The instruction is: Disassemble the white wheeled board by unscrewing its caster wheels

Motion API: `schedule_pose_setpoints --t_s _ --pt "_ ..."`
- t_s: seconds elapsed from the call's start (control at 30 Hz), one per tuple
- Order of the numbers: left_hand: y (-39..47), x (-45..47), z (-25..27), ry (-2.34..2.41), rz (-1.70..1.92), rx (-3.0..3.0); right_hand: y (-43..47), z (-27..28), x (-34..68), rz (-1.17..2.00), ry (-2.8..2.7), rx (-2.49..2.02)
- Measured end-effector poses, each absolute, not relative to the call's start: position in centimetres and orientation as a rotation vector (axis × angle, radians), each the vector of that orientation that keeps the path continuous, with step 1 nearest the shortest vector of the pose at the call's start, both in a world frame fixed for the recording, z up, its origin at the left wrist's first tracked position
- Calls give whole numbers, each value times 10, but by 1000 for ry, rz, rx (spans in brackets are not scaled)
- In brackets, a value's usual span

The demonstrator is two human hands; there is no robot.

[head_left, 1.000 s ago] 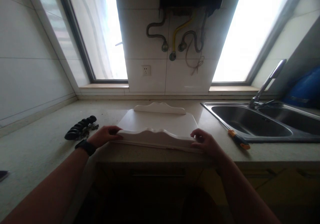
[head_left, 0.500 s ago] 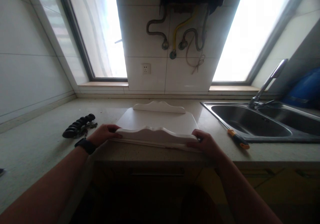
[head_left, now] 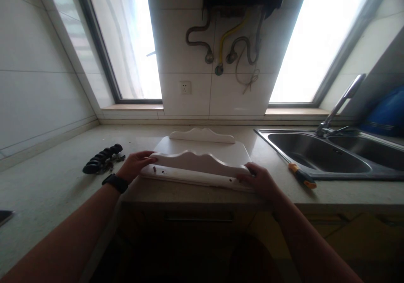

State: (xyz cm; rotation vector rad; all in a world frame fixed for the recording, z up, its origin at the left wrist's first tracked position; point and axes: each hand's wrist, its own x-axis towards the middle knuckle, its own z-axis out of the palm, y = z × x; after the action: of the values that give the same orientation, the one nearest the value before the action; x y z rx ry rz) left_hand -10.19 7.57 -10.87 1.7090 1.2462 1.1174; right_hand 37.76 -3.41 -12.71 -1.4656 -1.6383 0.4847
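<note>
A white wavy-topped board (head_left: 195, 163) spans the space between my two hands. My left hand (head_left: 139, 165) grips its left end, thumb and fingers closed round it. At the other end my right hand (head_left: 259, 177) is closed on the same board. Below and behind it, a flat white panel (head_left: 217, 149) lies on the counter. Along the panel's near strip (head_left: 192, 178) show dark holes and a small reddish-brown peg (head_left: 154, 169) near the left end. A second wavy white board (head_left: 202, 136) stands upright along the panel's far side. My fingertips are partly hidden.
Black round pieces (head_left: 102, 158) stand in a row on the counter (head_left: 57, 169) at left, with small hardware beside them. A screwdriver (head_left: 302, 175) with orange-and-black handle lies against the sink (head_left: 315, 152) at right. Pipes (head_left: 221, 43) hang on the wall ahead.
The near wavy board has been lifted a little and shifted, and the strip with holes and the peg now shows under it. Both hands still hold its ends. My view has shifted slightly.
</note>
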Motion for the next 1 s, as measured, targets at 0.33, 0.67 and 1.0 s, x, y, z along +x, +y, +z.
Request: schedule_pose_setpoints --t_s 0.33,0.67,1.0 --pt "74 -89 -114 1319 1055 1852 -24 -142 383 487 -1630 -1444" --pt "79 -93 -122 1350 1041 1902 -22 -141 386 469 -1740 -1429" --pt "84 -91 -131 1342 1109 1973 -17 -145 388 372 -1740 -1394"
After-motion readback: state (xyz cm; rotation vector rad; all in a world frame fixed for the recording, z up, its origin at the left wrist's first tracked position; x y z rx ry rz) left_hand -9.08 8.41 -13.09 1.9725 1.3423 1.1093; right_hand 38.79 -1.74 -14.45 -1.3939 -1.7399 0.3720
